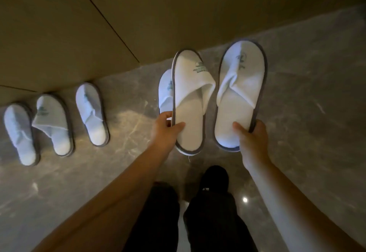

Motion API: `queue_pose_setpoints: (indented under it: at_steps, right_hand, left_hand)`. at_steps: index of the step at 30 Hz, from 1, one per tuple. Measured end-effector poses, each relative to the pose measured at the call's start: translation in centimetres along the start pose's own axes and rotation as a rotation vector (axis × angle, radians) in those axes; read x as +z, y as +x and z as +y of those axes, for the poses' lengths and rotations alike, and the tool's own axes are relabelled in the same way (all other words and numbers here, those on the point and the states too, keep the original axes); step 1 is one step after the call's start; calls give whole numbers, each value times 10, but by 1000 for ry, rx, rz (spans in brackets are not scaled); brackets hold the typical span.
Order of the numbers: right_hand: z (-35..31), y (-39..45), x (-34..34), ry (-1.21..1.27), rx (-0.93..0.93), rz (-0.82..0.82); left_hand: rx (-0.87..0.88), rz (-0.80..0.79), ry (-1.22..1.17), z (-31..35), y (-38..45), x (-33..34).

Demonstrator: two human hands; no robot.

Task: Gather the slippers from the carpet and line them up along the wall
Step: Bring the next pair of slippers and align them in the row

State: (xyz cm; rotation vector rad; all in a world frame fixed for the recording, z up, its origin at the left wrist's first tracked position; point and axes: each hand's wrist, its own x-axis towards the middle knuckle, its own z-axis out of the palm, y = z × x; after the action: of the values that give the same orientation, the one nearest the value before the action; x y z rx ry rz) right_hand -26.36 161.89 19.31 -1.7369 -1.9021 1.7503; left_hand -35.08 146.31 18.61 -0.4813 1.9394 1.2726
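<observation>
Left hand [165,128] grips the heel of one white slipper [191,101]; right hand [250,135] grips the heel of another slipper [240,93]. Both are held above the marble floor [307,113], toes toward the wall [178,14]. Four slippers lie along the floor's wall edge: three at left [53,125], a fourth [165,91] partly hidden behind the left-hand slipper.

Slippers [240,93]: white terry cloth, grey fabric trim. Floor [316,113]: glossy grey marble. Wall [178,14]: matt beige panels.

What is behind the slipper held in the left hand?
A fourth slipper lies on the floor behind the slipper in the left hand. Only its left part shows; the rest is covered.
</observation>
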Motion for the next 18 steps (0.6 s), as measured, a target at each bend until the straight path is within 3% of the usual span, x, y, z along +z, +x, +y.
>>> queue_pose_setpoints:
  at_steps: [11,18]
  right_hand:
    - [115,177,60,50,-160,-9]
    - [130,215,68,193,-202,-22]
  left_hand:
    - [172,-3,111,-91,203,91]
    - [208,-5,176,-89,248,108]
